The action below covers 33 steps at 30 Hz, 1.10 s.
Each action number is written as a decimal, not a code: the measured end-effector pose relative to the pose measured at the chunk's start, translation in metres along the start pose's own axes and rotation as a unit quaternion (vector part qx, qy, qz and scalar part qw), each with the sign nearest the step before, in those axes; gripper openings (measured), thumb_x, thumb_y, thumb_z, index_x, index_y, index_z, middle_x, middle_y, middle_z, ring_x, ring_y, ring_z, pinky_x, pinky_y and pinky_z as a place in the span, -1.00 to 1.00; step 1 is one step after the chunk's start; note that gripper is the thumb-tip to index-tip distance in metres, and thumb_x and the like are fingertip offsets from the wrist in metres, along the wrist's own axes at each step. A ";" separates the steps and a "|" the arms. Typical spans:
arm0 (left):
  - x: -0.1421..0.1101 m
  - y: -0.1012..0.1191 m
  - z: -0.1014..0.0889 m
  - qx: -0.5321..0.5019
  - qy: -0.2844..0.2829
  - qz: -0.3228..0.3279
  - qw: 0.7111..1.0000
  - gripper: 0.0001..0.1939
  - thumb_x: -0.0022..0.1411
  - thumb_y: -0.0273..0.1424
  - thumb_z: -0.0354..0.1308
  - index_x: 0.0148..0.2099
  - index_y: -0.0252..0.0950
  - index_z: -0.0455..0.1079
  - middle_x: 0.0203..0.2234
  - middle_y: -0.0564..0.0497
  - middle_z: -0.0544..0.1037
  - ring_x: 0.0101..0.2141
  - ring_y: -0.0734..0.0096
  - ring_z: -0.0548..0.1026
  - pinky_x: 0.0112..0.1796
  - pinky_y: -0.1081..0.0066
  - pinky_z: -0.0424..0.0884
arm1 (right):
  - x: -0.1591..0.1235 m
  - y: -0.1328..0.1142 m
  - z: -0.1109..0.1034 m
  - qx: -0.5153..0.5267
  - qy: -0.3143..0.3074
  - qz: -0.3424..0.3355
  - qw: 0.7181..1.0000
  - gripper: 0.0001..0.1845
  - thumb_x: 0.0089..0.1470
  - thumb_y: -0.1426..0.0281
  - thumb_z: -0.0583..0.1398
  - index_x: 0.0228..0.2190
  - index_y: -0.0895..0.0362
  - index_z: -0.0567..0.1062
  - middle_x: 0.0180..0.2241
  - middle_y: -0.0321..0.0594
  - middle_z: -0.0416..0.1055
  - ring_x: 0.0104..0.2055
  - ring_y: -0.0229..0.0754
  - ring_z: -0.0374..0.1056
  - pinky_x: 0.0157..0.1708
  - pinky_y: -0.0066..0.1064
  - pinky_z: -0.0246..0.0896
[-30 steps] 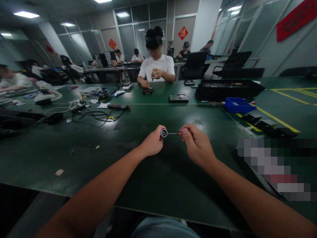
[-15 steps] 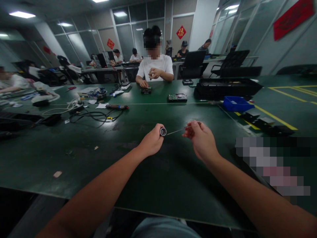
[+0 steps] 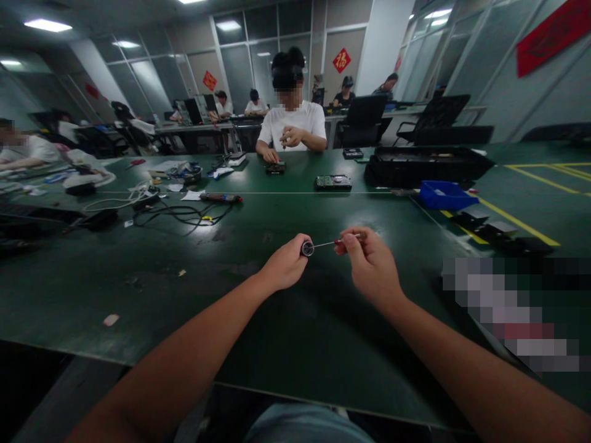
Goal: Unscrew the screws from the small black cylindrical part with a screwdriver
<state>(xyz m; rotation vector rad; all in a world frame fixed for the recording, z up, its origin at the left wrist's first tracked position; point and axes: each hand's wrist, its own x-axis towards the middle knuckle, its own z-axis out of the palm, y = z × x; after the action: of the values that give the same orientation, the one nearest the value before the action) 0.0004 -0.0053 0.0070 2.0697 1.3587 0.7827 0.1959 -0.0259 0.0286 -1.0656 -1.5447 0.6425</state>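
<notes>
My left hand (image 3: 287, 266) is closed around a small dark cylindrical part (image 3: 307, 248), whose round, silver-rimmed end faces me. In my right hand (image 3: 377, 266) is a slim screwdriver (image 3: 327, 244), pinched between thumb and fingers near a red section of its handle. Its thin shaft points left, and the tip reaches the cylinder's round end; whether it touches something inside I cannot tell. Both hands are above the green table (image 3: 295, 344). Most of the cylinder's body is hidden by my left fingers.
Across the table a person in a white shirt (image 3: 295, 123) handles a hard drive (image 3: 276, 167). Another hard drive (image 3: 333, 182) lies nearer. To the right are a black tray (image 3: 427, 169), a blue bin (image 3: 447, 195) and black blocks (image 3: 501, 231). Cables (image 3: 180, 216) and an electric screwdriver (image 3: 221, 197) lie left.
My right hand has turned a little and shifted slightly left, so the red section of the screwdriver now shows. The screwdriver's tip stays at the cylinder's end. The whole view has shifted slightly.
</notes>
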 end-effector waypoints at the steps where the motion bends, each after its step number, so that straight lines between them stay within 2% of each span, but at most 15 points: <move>1: 0.000 -0.001 0.000 0.001 0.000 -0.001 1.000 -0.77 0.30 -0.50 -0.05 -0.02 -0.23 0.28 -0.32 0.00 0.50 -0.35 0.37 0.46 -0.30 0.39 0.32 | 0.000 -0.002 -0.001 -0.017 -0.005 -0.005 1.000 -0.74 0.27 0.17 0.14 -0.22 0.09 0.46 -0.36 -0.20 0.54 -0.33 -0.15 0.50 -0.28 -0.27 0.36; 8: 0.001 -0.005 0.001 0.044 0.015 -0.005 0.999 -0.77 0.13 -0.59 0.10 -0.17 -0.22 0.36 -0.38 0.04 0.54 -0.39 0.37 0.46 -0.37 0.41 0.27 | -0.003 -0.010 -0.006 -0.146 -0.024 -0.019 0.989 -0.67 0.10 0.07 0.29 -0.41 0.10 0.54 -0.54 -0.26 0.52 -0.52 -0.18 0.41 -0.50 -0.35 0.18; 12: 0.001 -0.007 0.001 0.024 0.017 -0.019 0.999 -0.87 0.17 -0.55 0.11 -0.24 -0.25 0.39 -0.41 0.03 0.56 -0.46 0.42 0.49 -0.42 0.45 0.31 | -0.007 -0.011 -0.005 -0.127 -0.060 -0.045 0.989 -0.73 0.17 0.15 0.25 -0.23 0.09 0.53 -0.45 -0.25 0.56 -0.43 -0.16 0.47 -0.41 -0.33 0.27; 15: 0.001 -0.010 0.001 -0.009 0.010 -0.027 1.000 -0.86 0.21 -0.54 0.08 -0.21 -0.26 0.42 -0.39 0.02 0.59 -0.51 0.46 0.50 -0.46 0.48 0.33 | -0.009 -0.012 -0.004 -0.108 -0.092 -0.052 0.989 -0.76 0.26 0.23 0.16 -0.13 0.10 0.48 -0.43 -0.25 0.55 -0.39 -0.16 0.49 -0.36 -0.33 0.29; 19: 0.001 -0.009 0.001 -0.010 0.014 -0.028 0.999 -0.84 0.21 -0.53 0.11 -0.18 -0.26 0.45 -0.43 0.03 0.58 -0.52 0.46 0.53 -0.48 0.49 0.34 | -0.010 -0.014 -0.003 -0.102 -0.113 -0.070 0.986 -0.77 0.30 0.24 0.10 -0.15 0.08 0.47 -0.39 -0.24 0.54 -0.37 -0.18 0.47 -0.34 -0.34 0.27; 22: 0.001 -0.007 0.000 -0.018 0.011 -0.035 0.999 -0.86 0.23 -0.48 0.13 -0.16 -0.26 0.46 -0.46 0.05 0.58 -0.54 0.47 0.54 -0.48 0.50 0.36 | -0.010 -0.015 -0.003 -0.126 -0.099 -0.076 0.984 -0.76 0.30 0.22 0.09 -0.23 0.07 0.49 -0.41 -0.25 0.51 -0.41 -0.19 0.43 -0.37 -0.34 0.22; 26: 0.002 -0.007 0.001 -0.039 0.015 -0.027 0.999 -0.89 0.26 -0.35 0.19 -0.18 -0.25 0.49 -0.44 0.07 0.58 -0.54 0.48 0.55 -0.48 0.50 0.36 | -0.010 -0.015 -0.003 -0.115 -0.079 -0.068 0.988 -0.75 0.31 0.27 0.06 -0.07 0.09 0.43 -0.37 -0.23 0.49 -0.35 -0.17 0.43 -0.34 -0.33 0.23; 28: 0.003 -0.008 0.001 -0.041 0.013 -0.019 0.999 -0.84 0.24 -0.27 0.24 -0.20 -0.24 0.49 -0.45 0.09 0.57 -0.54 0.48 0.54 -0.47 0.49 0.35 | -0.011 -0.015 -0.003 -0.105 -0.084 -0.067 0.989 -0.74 0.31 0.27 0.05 -0.04 0.08 0.41 -0.37 -0.24 0.47 -0.34 -0.16 0.43 -0.33 -0.33 0.23; 31: 0.003 -0.008 0.001 -0.034 0.006 -0.023 0.999 -0.75 0.22 -0.16 0.26 -0.27 -0.25 0.45 -0.51 0.11 0.53 -0.58 0.48 0.49 -0.50 0.47 0.29 | -0.011 -0.017 -0.003 -0.126 -0.085 -0.064 0.986 -0.74 0.33 0.22 0.03 -0.16 0.06 0.46 -0.44 -0.27 0.44 -0.43 -0.18 0.38 -0.39 -0.33 0.18; 33: 0.003 -0.008 0.001 -0.019 0.011 -0.027 0.999 -0.69 0.20 -0.10 0.26 -0.31 -0.25 0.41 -0.53 0.12 0.50 -0.59 0.48 0.45 -0.52 0.47 0.24 | -0.012 -0.017 -0.003 -0.134 -0.079 -0.060 0.986 -0.73 0.34 0.23 0.02 -0.13 0.06 0.45 -0.43 -0.27 0.44 -0.45 -0.19 0.36 -0.40 -0.32 0.17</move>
<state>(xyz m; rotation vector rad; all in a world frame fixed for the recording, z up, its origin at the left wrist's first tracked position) -0.0031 -0.0001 0.0015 1.9924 1.3943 0.8039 0.1935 -0.0445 0.0382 -1.1308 -1.8577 0.4540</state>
